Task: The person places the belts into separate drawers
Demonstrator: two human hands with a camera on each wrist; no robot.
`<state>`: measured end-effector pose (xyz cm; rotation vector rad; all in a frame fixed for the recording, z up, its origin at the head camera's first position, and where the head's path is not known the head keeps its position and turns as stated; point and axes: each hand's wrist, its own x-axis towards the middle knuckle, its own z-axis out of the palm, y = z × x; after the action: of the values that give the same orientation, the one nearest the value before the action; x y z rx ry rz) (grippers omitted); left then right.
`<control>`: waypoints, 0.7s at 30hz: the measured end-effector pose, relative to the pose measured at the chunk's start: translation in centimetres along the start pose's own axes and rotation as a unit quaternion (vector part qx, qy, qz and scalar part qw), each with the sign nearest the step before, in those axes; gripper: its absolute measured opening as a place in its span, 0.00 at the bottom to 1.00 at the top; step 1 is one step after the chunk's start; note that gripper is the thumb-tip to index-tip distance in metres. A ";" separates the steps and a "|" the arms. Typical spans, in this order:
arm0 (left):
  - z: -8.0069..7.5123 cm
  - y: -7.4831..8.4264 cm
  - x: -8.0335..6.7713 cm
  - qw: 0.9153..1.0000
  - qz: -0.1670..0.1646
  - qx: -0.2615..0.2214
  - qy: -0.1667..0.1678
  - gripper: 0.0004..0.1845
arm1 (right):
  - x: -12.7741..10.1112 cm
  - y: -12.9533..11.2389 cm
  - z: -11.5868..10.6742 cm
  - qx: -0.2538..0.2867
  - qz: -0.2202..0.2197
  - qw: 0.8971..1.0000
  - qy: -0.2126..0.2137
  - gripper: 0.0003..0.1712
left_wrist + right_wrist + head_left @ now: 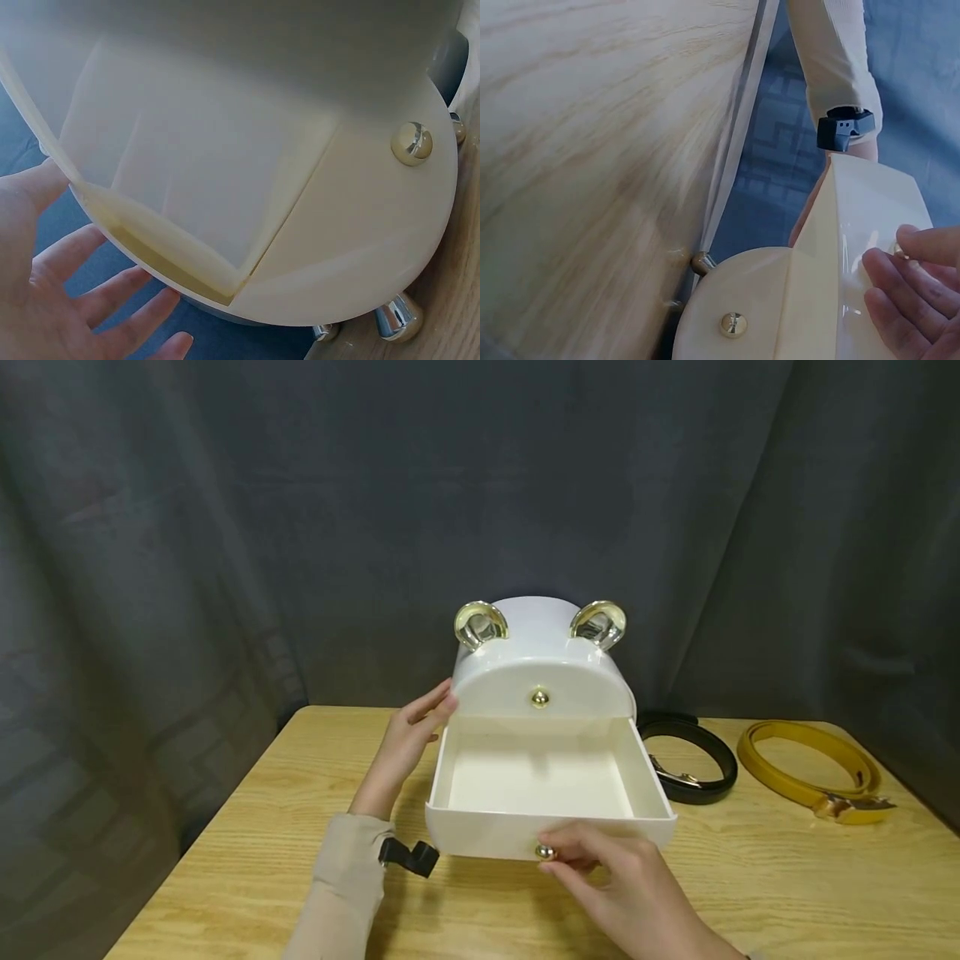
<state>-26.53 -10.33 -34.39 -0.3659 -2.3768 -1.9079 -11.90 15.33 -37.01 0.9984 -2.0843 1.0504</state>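
Observation:
A white box (pixel 540 668) with two gold bear ears stands mid-table, its empty lower drawer (pixel 480 822) pulled out toward me. My right hand (pixel 561 853) pinches the drawer's gold knob (pixel 544 852) at the front. My left hand (pixel 427 714) lies with straight fingers against the box's left side. In the left wrist view the left hand (pixel 90 300) is spread open beside the drawer (pixel 187 172), and the upper gold knob (pixel 411 142) shows. In the right wrist view my right hand (pixel 915 292) touches the drawer front (pixel 862 217).
A coiled black belt (pixel 693 760) lies just right of the box, and a yellow belt (pixel 813 768) lies further right. The wooden table (pixel 225 860) ends close on the left. A dark curtain hangs behind.

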 end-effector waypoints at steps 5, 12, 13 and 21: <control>0.1 0.2 -0.1 1.000 0.000 0.000 0.005 0.29 | 0.0 -0.1 -0.4 -0.003 0.003 1.000 -0.010 0.11; 0.1 0.3 -0.2 1.000 -0.002 -0.002 0.008 0.28 | -0.3 -0.4 -1.2 0.007 0.009 1.000 -0.015 0.25; 0.1 0.3 -0.2 1.000 -0.003 -0.002 0.009 0.28 | -0.3 -0.4 -1.4 0.005 0.012 1.000 -0.016 0.27; 0.1 0.4 -0.2 1.000 -0.005 -0.003 0.007 0.28 | -1.2 -0.4 -3.4 -0.026 0.023 0.999 0.036 0.13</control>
<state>-26.28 -10.20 -34.07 -0.3403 -2.3696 -1.9171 -10.30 18.47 -36.04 0.8775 -2.0754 1.0336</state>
